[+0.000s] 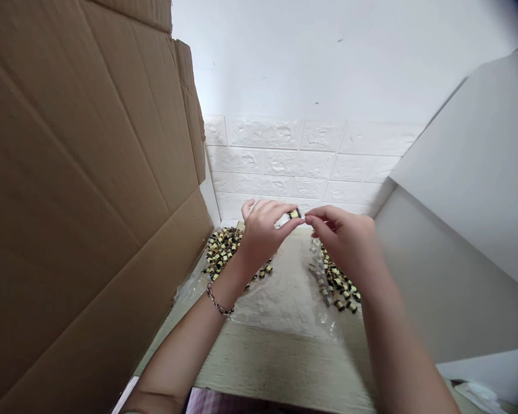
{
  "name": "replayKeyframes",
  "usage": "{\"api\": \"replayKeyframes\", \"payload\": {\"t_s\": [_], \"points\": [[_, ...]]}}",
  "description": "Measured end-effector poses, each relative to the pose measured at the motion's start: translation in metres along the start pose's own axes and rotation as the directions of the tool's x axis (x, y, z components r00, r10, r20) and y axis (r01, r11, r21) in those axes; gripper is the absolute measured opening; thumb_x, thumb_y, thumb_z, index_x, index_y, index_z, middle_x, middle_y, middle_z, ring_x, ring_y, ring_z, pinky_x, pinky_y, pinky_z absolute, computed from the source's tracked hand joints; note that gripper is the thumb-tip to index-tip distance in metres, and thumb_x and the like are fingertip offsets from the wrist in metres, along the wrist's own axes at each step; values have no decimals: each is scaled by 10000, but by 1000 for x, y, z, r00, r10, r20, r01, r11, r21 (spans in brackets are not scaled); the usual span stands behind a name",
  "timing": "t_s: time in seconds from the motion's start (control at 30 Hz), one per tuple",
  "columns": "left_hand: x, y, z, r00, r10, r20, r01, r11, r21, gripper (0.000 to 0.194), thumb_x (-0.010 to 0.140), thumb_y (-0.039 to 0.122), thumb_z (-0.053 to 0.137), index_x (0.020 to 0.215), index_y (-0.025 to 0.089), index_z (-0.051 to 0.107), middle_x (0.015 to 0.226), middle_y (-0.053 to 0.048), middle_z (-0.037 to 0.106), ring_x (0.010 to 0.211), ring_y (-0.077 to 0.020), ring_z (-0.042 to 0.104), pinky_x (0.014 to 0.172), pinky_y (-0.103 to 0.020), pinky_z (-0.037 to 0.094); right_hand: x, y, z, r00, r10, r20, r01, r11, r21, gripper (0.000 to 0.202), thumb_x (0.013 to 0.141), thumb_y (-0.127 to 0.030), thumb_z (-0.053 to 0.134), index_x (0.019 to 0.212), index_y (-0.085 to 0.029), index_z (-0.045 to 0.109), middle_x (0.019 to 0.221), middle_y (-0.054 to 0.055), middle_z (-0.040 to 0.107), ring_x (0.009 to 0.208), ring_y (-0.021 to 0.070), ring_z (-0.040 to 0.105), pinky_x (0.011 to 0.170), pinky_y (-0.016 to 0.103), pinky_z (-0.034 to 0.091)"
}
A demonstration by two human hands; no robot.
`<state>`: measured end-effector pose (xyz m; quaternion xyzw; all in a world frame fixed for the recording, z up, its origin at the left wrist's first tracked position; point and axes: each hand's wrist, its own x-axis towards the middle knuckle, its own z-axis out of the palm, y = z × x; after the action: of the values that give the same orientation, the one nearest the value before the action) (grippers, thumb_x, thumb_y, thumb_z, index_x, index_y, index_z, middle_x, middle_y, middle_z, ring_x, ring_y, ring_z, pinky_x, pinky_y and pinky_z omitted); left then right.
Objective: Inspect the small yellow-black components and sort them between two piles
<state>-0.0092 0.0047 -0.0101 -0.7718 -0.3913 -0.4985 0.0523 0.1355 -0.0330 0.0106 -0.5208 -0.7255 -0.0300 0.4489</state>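
Note:
Between the thumb and index finger of my left hand (265, 227) is a small transformer (294, 214), yellow in the middle with black ends and what look like fine pins. My right hand (339, 230) is closed in a pinch right beside it, fingertips close to the part's right end; whatever they grip is too small to make out. Many similar parts lie in a left pile (224, 247), partly hidden behind my left hand and forearm. Another pile (339, 282) spreads below my right hand, partly under clear plastic.
A clear plastic bag (280, 293) lies flat on the pale green table (259, 356) between the piles. Tall cardboard (90, 144) walls off the left side. White panels (461, 230) stand on the right, and a white brick-patterned wall (280, 155) closes the back.

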Motion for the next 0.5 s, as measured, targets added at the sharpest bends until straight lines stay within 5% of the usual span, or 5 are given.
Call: {"api": "replayKeyframes", "payload": {"t_s": [0.27, 0.5], "points": [[5, -3, -3, 975, -107, 193, 169, 924, -343, 214, 758, 351, 544, 890, 202, 620, 920, -5, 644, 877, -133, 552, 811, -271, 390, 2, 1, 10, 978, 204, 32, -203, 925, 322, 180, 791, -310, 486, 754, -190, 615, 681, -18, 643, 506, 90, 594, 495, 186, 440], [8, -6, 2, 909, -212, 359, 403, 669, -625, 209, 744, 285, 555, 881, 135, 601, 919, -53, 630, 876, -133, 555, 805, -246, 416, 2, 0, 12, 976, 217, 26, -209, 892, 402, 215, 783, -341, 492, 769, -162, 610, 702, 14, 647, 492, 95, 592, 458, 185, 446]]}}
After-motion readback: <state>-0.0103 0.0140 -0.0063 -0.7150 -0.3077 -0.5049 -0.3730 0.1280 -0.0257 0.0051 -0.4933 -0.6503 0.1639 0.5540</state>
